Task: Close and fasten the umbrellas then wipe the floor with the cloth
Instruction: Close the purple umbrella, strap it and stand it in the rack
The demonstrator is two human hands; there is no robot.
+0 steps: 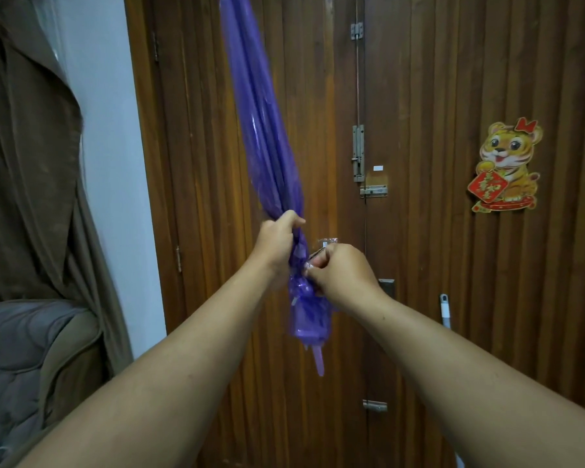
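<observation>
Brown wooden doors with long up-and-down grooves fill the far wall, and metal bolts run down the middle where the two doors meet. On the right door is a tiger sticker holding a red sign. To the left is a white wall, then a brown curtain, and a grey chair sits low on the near left. A purple umbrella is folded shut and held up in front of the doors, slanting up to the left, with its purple handle pointing down. The left hand wraps its curled fingers round the bunched purple cloth, just above the right hand. The right hand is just beside the umbrella on its right side, lower down, with its fingers pressed together and pinching a small strap at the edge of the cloth. The umbrella passes between both hands. A white stick leans by the right door, low down.
</observation>
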